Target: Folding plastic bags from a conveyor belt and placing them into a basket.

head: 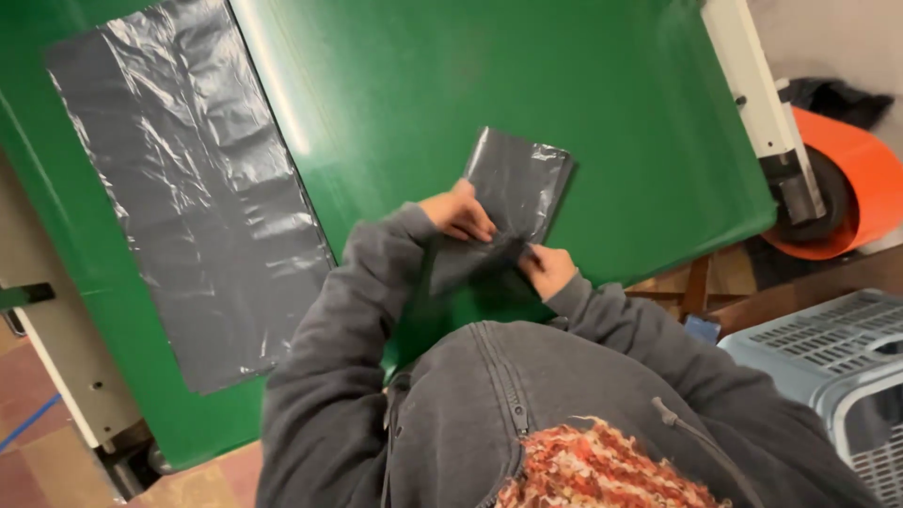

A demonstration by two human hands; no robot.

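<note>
Dressed in a dark grey hooded sweatshirt [527, 404] of soft, slightly faded cloth, filling the lower middle of the frame. Zip [503, 376] running down the front, flanked by stitched seams. Grey drawstring [691, 433] trailing toward the lower right. Long sleeves, loose and creased, ending in ribbed cuffs: left sleeve [329, 348] at lower left, right sleeve [649, 339] at right of centre. Bare left hand [459, 214] and right hand [548, 269] beyond the cuffs. Knitted piece [602, 470] in orange, red and cream at the bottom edge.
</note>
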